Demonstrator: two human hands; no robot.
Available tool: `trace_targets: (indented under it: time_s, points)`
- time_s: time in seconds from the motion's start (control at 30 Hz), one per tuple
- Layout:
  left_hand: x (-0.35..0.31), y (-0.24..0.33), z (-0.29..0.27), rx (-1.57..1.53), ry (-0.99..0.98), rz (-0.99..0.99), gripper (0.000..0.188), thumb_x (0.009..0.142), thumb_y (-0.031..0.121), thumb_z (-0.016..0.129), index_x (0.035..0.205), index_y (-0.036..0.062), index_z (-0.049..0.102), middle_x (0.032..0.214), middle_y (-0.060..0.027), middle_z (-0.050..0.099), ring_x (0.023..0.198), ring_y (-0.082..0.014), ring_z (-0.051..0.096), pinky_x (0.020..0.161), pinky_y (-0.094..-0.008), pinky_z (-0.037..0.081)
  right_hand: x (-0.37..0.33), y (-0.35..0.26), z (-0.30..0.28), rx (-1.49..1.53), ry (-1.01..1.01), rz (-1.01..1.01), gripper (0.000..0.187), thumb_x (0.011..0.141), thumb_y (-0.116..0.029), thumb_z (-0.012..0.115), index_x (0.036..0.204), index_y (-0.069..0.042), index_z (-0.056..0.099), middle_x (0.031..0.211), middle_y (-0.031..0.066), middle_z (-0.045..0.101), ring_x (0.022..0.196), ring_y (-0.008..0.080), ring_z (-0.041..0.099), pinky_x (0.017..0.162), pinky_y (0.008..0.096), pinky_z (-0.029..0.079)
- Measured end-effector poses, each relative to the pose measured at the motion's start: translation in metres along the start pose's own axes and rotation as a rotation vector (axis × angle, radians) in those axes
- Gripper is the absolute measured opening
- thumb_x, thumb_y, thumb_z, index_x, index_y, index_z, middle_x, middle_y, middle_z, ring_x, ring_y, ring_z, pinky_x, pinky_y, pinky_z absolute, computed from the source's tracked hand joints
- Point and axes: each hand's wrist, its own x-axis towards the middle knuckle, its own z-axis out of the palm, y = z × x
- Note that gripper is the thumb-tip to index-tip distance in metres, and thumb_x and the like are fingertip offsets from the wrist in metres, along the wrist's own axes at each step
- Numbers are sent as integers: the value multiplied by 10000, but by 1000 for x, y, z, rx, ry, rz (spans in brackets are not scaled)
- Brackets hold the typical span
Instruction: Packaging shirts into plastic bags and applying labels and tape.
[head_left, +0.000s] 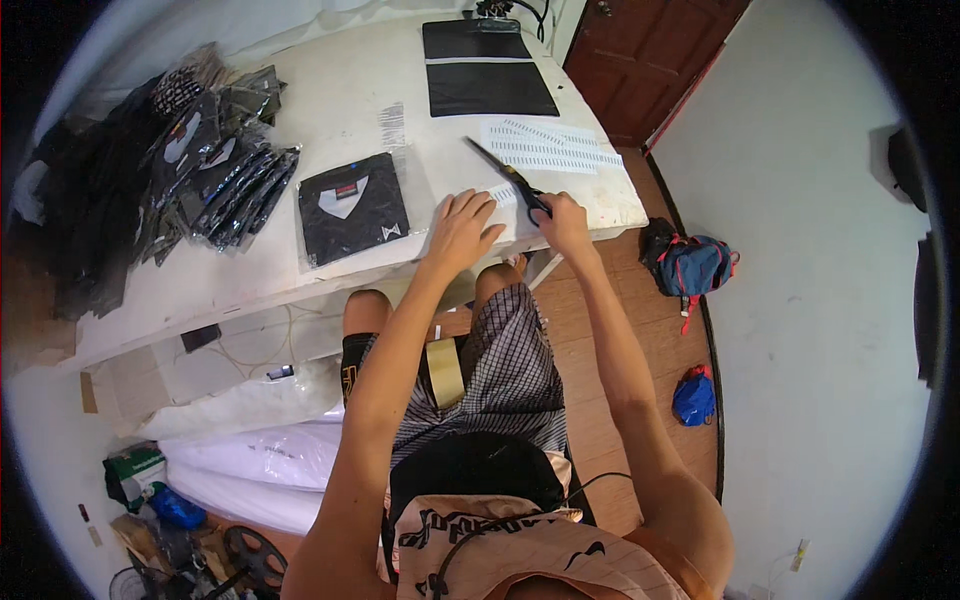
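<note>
My right hand grips the handles of a large pair of black scissors at the table's front edge. The long blades point away to the upper left and look closed together. My left hand rests on the white table, fingers stretched out and apart. Just beyond it, between my hands, lies a small piece of printed label sheet. Larger white label sheets lie past the scissors. To the left of my left hand is a folded black shirt in a clear plastic bag.
Several bagged dark garments are heaped at the table's left. Two flat black pieces lie at the back. A tape roll sits by my lap. A blue backpack and a blue bag are on the floor, right.
</note>
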Motion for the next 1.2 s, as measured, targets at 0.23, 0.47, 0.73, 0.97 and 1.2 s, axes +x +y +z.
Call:
trace_targets:
  time_s: [0.23, 0.47, 0.73, 0.97, 1.2]
  points:
    - [-26, -1, -22, 47, -32, 6, 477, 836, 366, 629, 1150, 10, 586, 1251, -110, 555, 1234, -280, 446, 1054, -470, 302, -31, 24, -14, 897, -339, 292, 229, 914, -74, 523, 1063, 84, 600, 908, 82, 653, 819, 141, 615, 730, 290, 480]
    - [-46, 13, -10, -219, 97, -13, 176, 826, 87, 619, 983, 61, 694, 1182, -92, 588, 1121, -266, 527, 966, -408, 397, -97, 7, -42, 1329, -260, 460, 111, 906, -113, 581, 832, -30, 580, 680, -2, 528, 610, 81, 482, 554, 223, 365]
    - [-55, 37, -17, -557, 421, -407, 226, 824, -38, 591, 1021, 17, 687, 1030, -134, 639, 887, -218, 637, 741, -292, 500, -130, -5, -24, 1263, -284, 610, 291, 872, -263, 672, 691, -103, 509, 561, -37, 441, 433, 53, 377, 412, 213, 262]
    - [-60, 39, -20, -719, 548, -617, 230, 847, -31, 583, 1067, -29, 651, 990, -146, 676, 858, -183, 656, 743, -284, 510, -165, -34, -4, 1433, -326, 637, 349, 917, -356, 592, 750, -55, 536, 608, 1, 475, 434, 84, 416, 391, 226, 312]
    - [-56, 48, -14, -1101, 582, -920, 260, 866, 3, 615, 1122, -31, 639, 965, -105, 671, 832, -123, 635, 747, -246, 520, -184, -49, -2, 1313, -361, 567, 364, 891, -347, 629, 707, -45, 539, 603, 14, 495, 458, 107, 477, 414, 240, 360]
